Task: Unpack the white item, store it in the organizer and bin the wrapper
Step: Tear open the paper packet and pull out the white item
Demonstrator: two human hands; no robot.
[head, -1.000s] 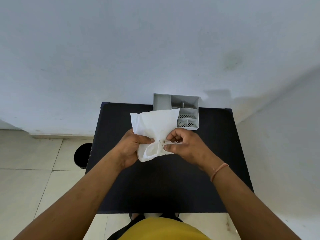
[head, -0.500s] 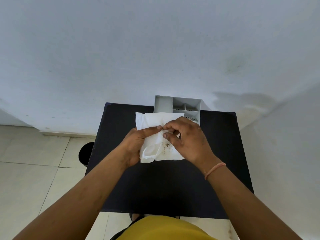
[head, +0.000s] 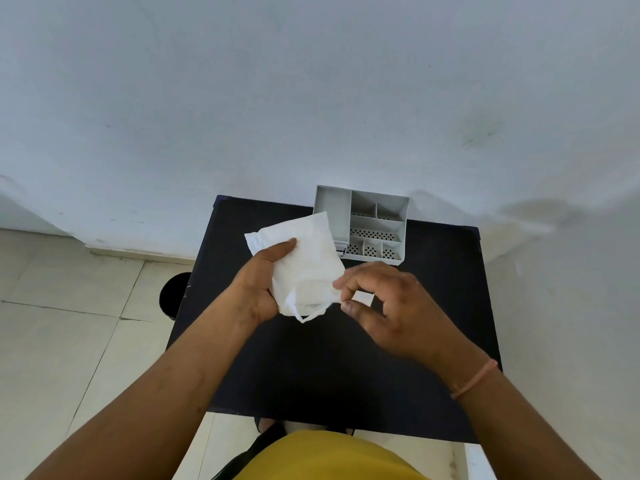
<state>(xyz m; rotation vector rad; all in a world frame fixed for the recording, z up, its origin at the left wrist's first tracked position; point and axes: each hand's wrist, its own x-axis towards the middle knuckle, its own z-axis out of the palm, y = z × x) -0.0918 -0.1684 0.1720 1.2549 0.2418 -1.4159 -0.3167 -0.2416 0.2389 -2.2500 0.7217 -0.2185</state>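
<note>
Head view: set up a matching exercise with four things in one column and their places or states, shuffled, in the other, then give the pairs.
Things:
1. wrapper
2. organizer
3. bin
4. band

Places or states:
A. on the floor, left of the table
B. around the right wrist
C. at the table's far edge, by the wall
D. held in the left hand, the right hand at its lower corner

Pairs: 1-D, 2-C, 3-A, 4-B
</note>
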